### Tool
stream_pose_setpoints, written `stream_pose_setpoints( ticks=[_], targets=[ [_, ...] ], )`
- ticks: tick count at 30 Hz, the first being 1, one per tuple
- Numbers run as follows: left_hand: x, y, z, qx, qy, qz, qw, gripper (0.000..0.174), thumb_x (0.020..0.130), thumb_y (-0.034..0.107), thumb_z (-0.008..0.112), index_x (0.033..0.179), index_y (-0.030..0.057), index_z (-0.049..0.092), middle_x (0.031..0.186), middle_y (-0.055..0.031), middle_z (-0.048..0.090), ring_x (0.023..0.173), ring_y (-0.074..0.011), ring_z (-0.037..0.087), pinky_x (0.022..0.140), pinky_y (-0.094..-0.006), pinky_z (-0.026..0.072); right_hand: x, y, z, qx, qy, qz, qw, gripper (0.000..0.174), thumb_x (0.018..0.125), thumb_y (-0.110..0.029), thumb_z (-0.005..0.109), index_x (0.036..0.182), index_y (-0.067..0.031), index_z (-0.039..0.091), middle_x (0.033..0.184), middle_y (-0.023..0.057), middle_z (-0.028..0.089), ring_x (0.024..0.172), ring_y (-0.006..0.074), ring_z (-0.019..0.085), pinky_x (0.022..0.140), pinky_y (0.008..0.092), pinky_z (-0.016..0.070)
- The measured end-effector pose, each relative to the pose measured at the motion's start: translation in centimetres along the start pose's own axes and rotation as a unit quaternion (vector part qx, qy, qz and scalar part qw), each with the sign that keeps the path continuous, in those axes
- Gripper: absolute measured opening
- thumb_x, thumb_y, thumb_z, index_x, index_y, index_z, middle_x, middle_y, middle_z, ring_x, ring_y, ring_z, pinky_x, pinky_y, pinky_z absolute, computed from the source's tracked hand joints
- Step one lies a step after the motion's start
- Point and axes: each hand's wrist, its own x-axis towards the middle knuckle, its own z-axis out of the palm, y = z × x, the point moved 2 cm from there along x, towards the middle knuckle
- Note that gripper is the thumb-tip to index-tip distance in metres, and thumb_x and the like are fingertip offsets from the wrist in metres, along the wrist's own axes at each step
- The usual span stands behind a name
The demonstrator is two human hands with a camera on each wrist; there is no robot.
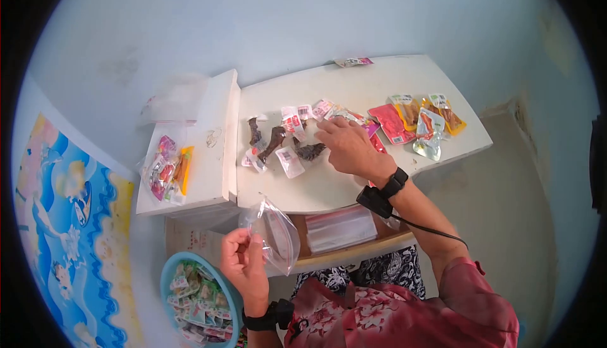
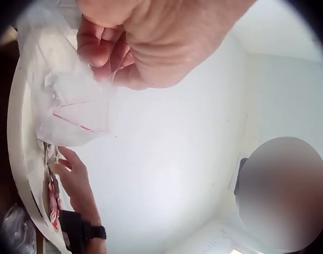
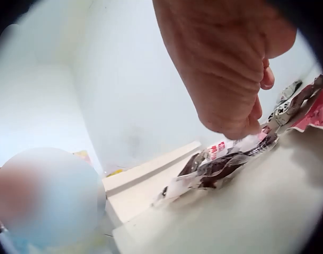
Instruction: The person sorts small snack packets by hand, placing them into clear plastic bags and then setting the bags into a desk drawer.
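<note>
In the head view my left hand [image 1: 245, 264] pinches a clear zip bag [image 1: 278, 237] by its edge in front of the table. The left wrist view shows the bag [image 2: 71, 108] hanging from the fingers, a red line across it. My right hand [image 1: 354, 149] reaches down over the small snack packets on the white table [image 1: 303, 195], its fingertips right at them. Dark vacuum-packed snacks [image 1: 273, 142] and a white-pink packet [image 1: 291, 162] lie just left of it. From the right wrist, dark packets [image 3: 225, 168] show below the fingers.
Red packets [image 1: 392, 123], yellow ones [image 1: 452, 117] and a silver one [image 1: 429, 136] lie at the right. A filled bag [image 1: 165, 171] rests on the raised left shelf. Flat clear bags [image 1: 341, 229] fill the open drawer. A blue basket [image 1: 165, 278] of packets stands below.
</note>
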Motion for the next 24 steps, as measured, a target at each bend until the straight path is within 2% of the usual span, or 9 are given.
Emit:
stream_pose_setpoints(
  ticks=[2, 5, 8, 11, 14, 17, 20, 23, 24],
  targets=[
    [0.0, -0.4, 0.1, -0.023, -0.003, -0.001, 1.000, 0.017, 0.096, 0.004, 0.072, 0.110, 0.0019, 0.062, 0.086, -0.0010, 0.062, 0.068, -0.0050, 0.054, 0.059, -0.0195, 0.0425, -0.2, 0.3, 1.3, -0.009, 0.015, -0.046, 0.999, 0.048, 0.076, 0.001, 0.064, 0.124, -0.0063, 0.066, 0.133, 0.0083, 0.065, 0.126, 0.0324, 0.056, 0.101, 0.0493, 0.0491],
    [0.2, -0.7, 0.1, -0.035, -0.009, -0.010, 0.999, 0.018, 0.096, 0.004, 0.072, 0.110, 0.0019, 0.062, 0.086, -0.0011, 0.062, 0.068, -0.0053, 0.054, 0.059, -0.0197, 0.0424, 0.5, 0.2, 0.7, 0.002, -0.094, -0.028, 0.995, 0.047, 0.078, -0.002, 0.065, 0.125, -0.0064, 0.066, 0.137, 0.0077, 0.064, 0.134, 0.0328, 0.053, 0.107, 0.0505, 0.0455],
    [0.4, -0.5, 0.2, -0.035, -0.010, -0.026, 0.999, 0.018, 0.097, 0.005, 0.072, 0.111, 0.0021, 0.062, 0.087, -0.0014, 0.062, 0.067, -0.0057, 0.055, 0.058, -0.0199, 0.0424, 0.6, 1.1, 0.3, 0.027, -0.134, -0.069, 0.988, 0.047, 0.080, -0.003, 0.065, 0.127, -0.0059, 0.066, 0.139, 0.0097, 0.063, 0.136, 0.0341, 0.053, 0.108, 0.0505, 0.0454],
    [0.5, -0.5, 0.6, -0.030, -0.010, -0.027, 0.999, 0.018, 0.097, 0.006, 0.072, 0.111, 0.0024, 0.062, 0.087, -0.0013, 0.062, 0.066, -0.0060, 0.055, 0.058, -0.0200, 0.0424, 0.7, 1.1, -0.1, 0.039, -0.214, -0.046, 0.975, 0.047, 0.083, -0.010, 0.066, 0.129, -0.0059, 0.065, 0.139, 0.0132, 0.063, 0.136, 0.0356, 0.053, 0.109, 0.0507, 0.0450],
    [0.6, -0.9, 1.0, -0.044, -0.014, -0.028, 0.999, 0.017, 0.097, 0.006, 0.072, 0.110, 0.0028, 0.062, 0.087, -0.0010, 0.062, 0.067, -0.0059, 0.056, 0.058, -0.0198, 0.0423, -0.7, 0.2, -0.7, 0.061, -0.178, -0.065, 0.980, 0.048, 0.086, -0.017, 0.067, 0.132, -0.0048, 0.063, 0.137, 0.0172, 0.063, 0.133, 0.0371, 0.055, 0.108, 0.0499, 0.0460],
    [0.7, -0.9, 1.3, -0.043, -0.011, -0.035, 0.998, 0.016, 0.097, 0.006, 0.071, 0.110, 0.0032, 0.062, 0.088, -0.0010, 0.062, 0.067, -0.0057, 0.057, 0.057, -0.0195, 0.0423, -1.3, 0.1, -0.6, 0.049, -0.143, -0.089, 0.985, 0.047, 0.088, -0.024, 0.069, 0.129, -0.0025, 0.062, 0.135, 0.0188, 0.063, 0.130, 0.0385, 0.058, 0.108, 0.0489, 0.0469],
    [0.8, -1.2, 1.3, -0.036, -0.011, -0.031, 0.999, 0.015, 0.097, 0.006, 0.071, 0.109, 0.0036, 0.062, 0.086, -0.0007, 0.063, 0.065, -0.0055, 0.057, 0.056, -0.0194, 0.0420, -1.1, -0.4, 0.7, 0.013, -0.141, -0.076, 0.987, 0.041, 0.090, -0.026, 0.069, 0.122, -0.0008, 0.063, 0.134, 0.0191, 0.063, 0.125, 0.0392, 0.061, 0.106, 0.0496, 0.0474],
    [0.8, -1.3, 1.2, -0.034, -0.007, -0.034, 0.999, 0.014, 0.097, 0.006, 0.071, 0.109, 0.0040, 0.063, 0.084, -0.0003, 0.063, 0.064, -0.0052, 0.056, 0.055, -0.0193, 0.0416, -1.2, -0.4, 0.9, -0.007, -0.077, -0.110, 0.991, 0.033, 0.092, -0.026, 0.069, 0.113, -0.0013, 0.065, 0.121, 0.0171, 0.069, 0.113, 0.0387, 0.066, 0.099, 0.0498, 0.0510],
    [0.8, -1.3, 1.2, -0.037, -0.004, -0.035, 0.999, 0.014, 0.097, 0.006, 0.071, 0.108, 0.0041, 0.063, 0.083, -0.0001, 0.063, 0.064, -0.0050, 0.056, 0.055, -0.0193, 0.0415, -1.1, -0.7, 0.4, 0.009, -0.081, -0.082, 0.993, 0.030, 0.093, -0.026, 0.068, 0.111, -0.0014, 0.066, 0.115, 0.0164, 0.071, 0.108, 0.0389, 0.067, 0.095, 0.0482, 0.0525]
  ],
)
